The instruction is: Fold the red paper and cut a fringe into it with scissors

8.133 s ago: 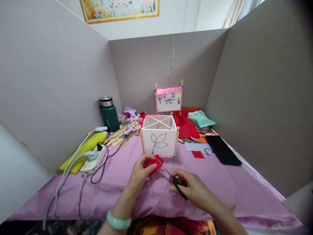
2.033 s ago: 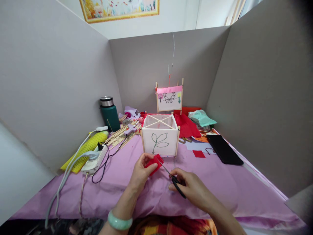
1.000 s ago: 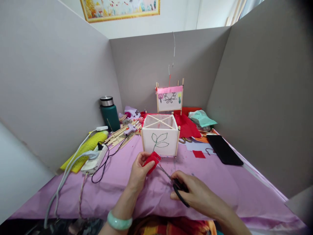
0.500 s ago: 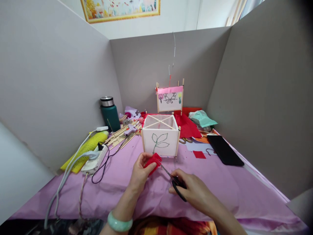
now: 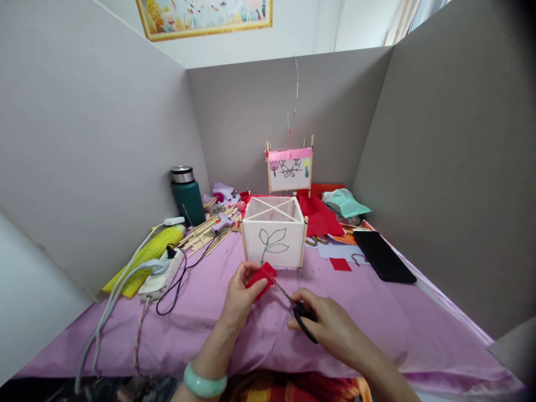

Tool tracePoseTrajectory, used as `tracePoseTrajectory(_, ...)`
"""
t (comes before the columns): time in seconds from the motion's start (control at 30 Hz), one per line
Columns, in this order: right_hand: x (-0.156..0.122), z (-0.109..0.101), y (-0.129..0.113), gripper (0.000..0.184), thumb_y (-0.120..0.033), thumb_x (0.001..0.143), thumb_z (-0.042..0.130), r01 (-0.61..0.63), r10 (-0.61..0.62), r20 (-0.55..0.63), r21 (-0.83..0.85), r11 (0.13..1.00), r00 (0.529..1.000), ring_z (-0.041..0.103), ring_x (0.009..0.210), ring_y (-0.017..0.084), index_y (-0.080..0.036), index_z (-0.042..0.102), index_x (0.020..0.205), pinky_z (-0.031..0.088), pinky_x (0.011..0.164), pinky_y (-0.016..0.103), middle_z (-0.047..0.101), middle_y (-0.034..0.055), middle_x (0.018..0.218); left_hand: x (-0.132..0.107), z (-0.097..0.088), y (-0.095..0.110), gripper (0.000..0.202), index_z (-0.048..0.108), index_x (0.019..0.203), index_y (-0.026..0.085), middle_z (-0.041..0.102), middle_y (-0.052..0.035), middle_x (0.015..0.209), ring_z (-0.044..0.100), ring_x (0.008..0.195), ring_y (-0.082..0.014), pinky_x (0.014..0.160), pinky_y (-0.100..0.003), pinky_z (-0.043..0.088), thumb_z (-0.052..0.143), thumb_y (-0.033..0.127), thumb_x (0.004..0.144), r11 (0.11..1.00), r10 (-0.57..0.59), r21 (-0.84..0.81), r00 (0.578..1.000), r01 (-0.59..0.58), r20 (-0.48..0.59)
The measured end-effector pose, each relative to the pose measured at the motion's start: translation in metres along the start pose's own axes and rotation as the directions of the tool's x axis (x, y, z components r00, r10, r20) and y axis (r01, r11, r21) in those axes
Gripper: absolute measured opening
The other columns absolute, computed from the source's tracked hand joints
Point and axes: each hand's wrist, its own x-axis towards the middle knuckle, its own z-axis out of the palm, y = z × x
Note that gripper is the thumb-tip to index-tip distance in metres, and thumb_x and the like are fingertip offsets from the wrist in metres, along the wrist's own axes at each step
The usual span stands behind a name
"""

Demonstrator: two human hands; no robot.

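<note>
Between the thumb and fingers of my left hand (image 5: 242, 291) is a small piece of red fabric (image 5: 264, 278), with narrow slits along its right edge. My right hand (image 5: 320, 314) has its fingers through the black handles of a pair of scissors (image 5: 302, 319). The scissors' blades reach up and left to the slit edge of the fabric. Just beyond my hands stands a square white lantern (image 5: 274, 241) with wooden corner sticks, crossed sticks on top and a leaf drawing on its front. A small red square (image 5: 340, 264) lies on the cloth to the right.
A green bottle (image 5: 187, 195), wooden sticks (image 5: 201, 230) and a lilac glue gun (image 5: 221, 223) are at the back left. A power strip (image 5: 161, 279) with cables sits at left. A black tablet (image 5: 384, 257) lies at right; a smaller lantern (image 5: 290, 173) hangs behind.
The scissors' handles have closed slightly, with the blades still at the fabric's edge. My left hand keeps its hold on the red fabric, and the view has shifted very slightly.
</note>
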Motion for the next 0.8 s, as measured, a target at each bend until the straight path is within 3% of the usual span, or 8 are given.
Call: tracePoseTrajectory(0.8, 0.0011, 0.0041, 0.0088, 0.016, -0.037, 0.075, 0.066, 0.034, -0.034, -0.003, 0.054, 0.998, 0.999, 0.052, 0.06, 0.013, -0.025, 0.061, 0.086, 0.029, 0.054, 0.021, 0.059, -0.0059, 0.064, -0.0004, 0.0006, 0.0012, 0.028, 0.055, 0.085, 0.018, 0.063, -0.0002, 0.084, 0.058, 0.079, -0.0148, 0.071, -0.023, 0.044, 0.074, 0.019, 0.065, 1.0, -0.005, -0.004, 1.0, 0.005, 0.001)
